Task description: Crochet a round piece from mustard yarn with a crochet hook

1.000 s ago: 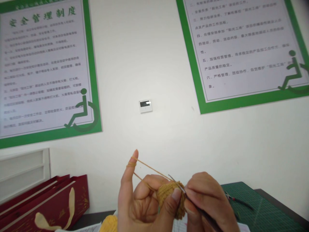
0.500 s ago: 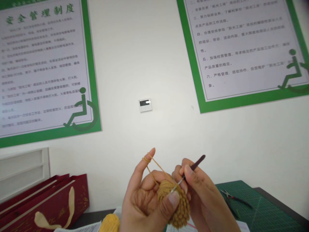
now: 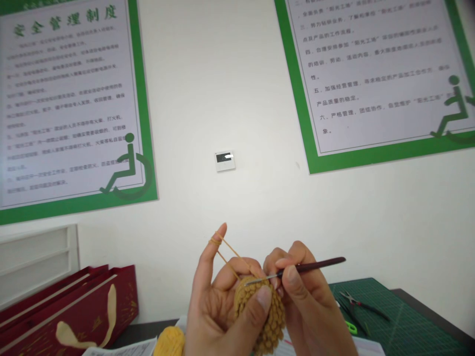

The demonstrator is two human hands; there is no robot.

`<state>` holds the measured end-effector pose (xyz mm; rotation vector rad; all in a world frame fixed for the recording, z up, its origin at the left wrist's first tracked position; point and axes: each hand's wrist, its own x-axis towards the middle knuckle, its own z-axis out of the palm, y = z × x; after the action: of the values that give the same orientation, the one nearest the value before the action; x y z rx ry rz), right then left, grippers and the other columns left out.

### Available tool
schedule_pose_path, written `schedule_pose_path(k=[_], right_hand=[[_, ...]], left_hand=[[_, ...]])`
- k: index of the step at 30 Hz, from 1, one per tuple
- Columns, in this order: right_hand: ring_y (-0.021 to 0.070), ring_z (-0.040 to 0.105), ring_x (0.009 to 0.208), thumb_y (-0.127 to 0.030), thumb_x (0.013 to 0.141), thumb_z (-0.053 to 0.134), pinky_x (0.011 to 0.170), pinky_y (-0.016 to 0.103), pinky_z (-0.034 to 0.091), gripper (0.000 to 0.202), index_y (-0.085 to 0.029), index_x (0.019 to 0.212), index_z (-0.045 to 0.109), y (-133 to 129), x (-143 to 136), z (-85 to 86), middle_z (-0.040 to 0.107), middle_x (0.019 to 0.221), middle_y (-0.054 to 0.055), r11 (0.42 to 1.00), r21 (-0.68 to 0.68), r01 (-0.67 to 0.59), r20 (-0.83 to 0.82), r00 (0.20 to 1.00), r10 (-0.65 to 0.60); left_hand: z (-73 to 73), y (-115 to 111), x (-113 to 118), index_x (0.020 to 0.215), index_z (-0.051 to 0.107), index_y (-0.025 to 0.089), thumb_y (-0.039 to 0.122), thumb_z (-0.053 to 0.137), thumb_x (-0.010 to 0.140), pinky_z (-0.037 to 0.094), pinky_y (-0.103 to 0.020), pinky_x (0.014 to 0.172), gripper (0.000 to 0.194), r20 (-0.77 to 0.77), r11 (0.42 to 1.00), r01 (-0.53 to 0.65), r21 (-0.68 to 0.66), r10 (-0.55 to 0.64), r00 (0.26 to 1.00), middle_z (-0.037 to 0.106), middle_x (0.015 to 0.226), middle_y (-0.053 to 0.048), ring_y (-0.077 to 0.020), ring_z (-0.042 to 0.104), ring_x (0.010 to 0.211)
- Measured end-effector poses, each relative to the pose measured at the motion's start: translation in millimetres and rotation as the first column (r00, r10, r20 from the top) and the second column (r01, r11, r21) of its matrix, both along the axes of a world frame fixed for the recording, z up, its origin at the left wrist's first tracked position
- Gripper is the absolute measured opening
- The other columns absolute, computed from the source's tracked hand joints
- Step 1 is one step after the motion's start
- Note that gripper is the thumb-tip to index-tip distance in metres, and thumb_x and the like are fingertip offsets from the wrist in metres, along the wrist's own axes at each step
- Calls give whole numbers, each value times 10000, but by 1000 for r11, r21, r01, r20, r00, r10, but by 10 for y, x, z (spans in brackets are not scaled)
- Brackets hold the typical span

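Two dark red paper bags (image 3: 98, 314) lean one against the other at the left end of the dark bench (image 3: 146, 329), in front of a white framed panel (image 3: 39, 257). The nearer bag carries gold markings and a cream ribbon handle (image 3: 112, 311) that loops over its face; what the bags hold cannot be seen from this angle.

The mustard-brown crocheted piece (image 3: 273, 319) is held up in front of the bench, low in the view and a little right of centre. It is rounded and thick, its outer face covered in rows of plump, bobbly stitches, while the upper edge near the hook looks smoother. Its lower end runs close to the bottom of the view.

The left hand (image 3: 222, 309) grips the piece, thumb pressed flat on the near face and the other fingers behind. Its forefinger stands raised, wrapped with mustard yarn (image 3: 232, 249) that stretches down in two strands to the top of the work. The right hand (image 3: 306, 284) pinches a crochet hook (image 3: 321, 264) with a dark red handle, which points out to the right; the silver shaft lies across the upper edge of the piece, close to the left thumb.

A yellow ball of yarn (image 3: 169, 341) sits beside the left wrist, next to printed papers (image 3: 128, 348). To the right, pliers (image 3: 365, 306) lie on a green cutting mat (image 3: 404, 321), near a bright green loop (image 3: 351, 327) partly hidden by the right wrist.
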<state>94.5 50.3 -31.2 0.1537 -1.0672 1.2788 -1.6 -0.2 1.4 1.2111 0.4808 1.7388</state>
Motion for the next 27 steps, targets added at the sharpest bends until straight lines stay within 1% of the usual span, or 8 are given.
schedule_pose_path(k=[2, 5, 9, 12, 15, 20, 24, 27], right_hand=[[124, 471, 693, -429, 882, 688, 619, 240, 383, 191, -271, 841, 589, 4, -7, -7, 548, 802, -24, 1000, 2, 11, 2, 1000, -11], [119, 457, 657, -421, 884, 685, 574, 235, 351, 181, -265, 842, 605, -3, -19, -5, 545, 782, -20, 1000, 6, 4, -8, 1000, -4], [108, 447, 650, -413, 906, 663, 565, 229, 327, 166, -258, 860, 623, 0, -23, -9, 540, 772, -20, 999, 45, -19, -4, 1000, 20], [101, 452, 652, -420, 909, 664, 566, 222, 323, 168, -258, 870, 639, 1, -21, -16, 547, 764, -21, 998, 57, -23, -2, 1000, 23], [91, 443, 631, -437, 891, 687, 564, 214, 327, 189, -255, 856, 649, -27, -24, -9, 547, 739, -27, 999, 28, -21, -10, 1000, 21], [70, 401, 582, -457, 852, 726, 535, 197, 302, 251, -227, 809, 634, -100, -26, 33, 527, 718, -31, 996, -87, 1, -23, 1000, -3], [50, 352, 538, -475, 879, 687, 504, 180, 259, 258, -232, 818, 625, -103, -10, 49, 503, 682, -47, 995, -95, -14, -11, 1000, 13], [37, 301, 483, -476, 910, 646, 464, 170, 203, 253, -238, 832, 609, -87, 8, 47, 487, 636, -61, 995, -94, -43, -24, 999, 41]], left_hand=[[1, 4, -7, 1502, 303, 467, 155, 821, 741, 511, -235, 595, 972, -8, 1000, 12, 3, -12, 1000, 695, 803, 11, -153, 675, 651], [-2, 15, -21, 1524, 260, 463, 133, 809, 747, 508, -256, 613, 1007, 8, 998, 51, 20, -51, 999, 696, 796, 8, -132, 632, 614], [-5, 22, -55, 1515, 273, 484, 124, 815, 742, 510, -278, 642, 1011, 20, 990, 139, 15, -139, 990, 692, 794, 5, -146, 616, 661], [-10, 23, -92, 1516, 260, 495, 131, 821, 744, 512, -281, 632, 1022, 1, 986, 168, -8, -168, 986, 692, 811, 3, -144, 608, 649], [-13, 32, -128, 1529, 214, 495, 139, 822, 750, 520, -292, 660, 1050, -34, 982, 191, -1, -191, 981, 695, 814, 2, -161, 630, 687], [-17, 50, -169, 1506, 181, 574, 70, 750, 809, 494, -257, 631, 1032, -84, 962, 273, 14, -271, 959, 692, 843, 10, -162, 663, 728], [-26, 70, -194, 1504, 137, 598, 80, 755, 811, 491, -295, 669, 1064, -84, 937, 348, 18, -345, 935, 702, 862, 3, -171, 664, 730], [-36, 100, -211, 1510, 138, 589, 76, 754, 808, 475, -300, 652, 1065, -103, 916, 399, 33, -394, 913, 693, 869, -2, -142, 619, 661]])
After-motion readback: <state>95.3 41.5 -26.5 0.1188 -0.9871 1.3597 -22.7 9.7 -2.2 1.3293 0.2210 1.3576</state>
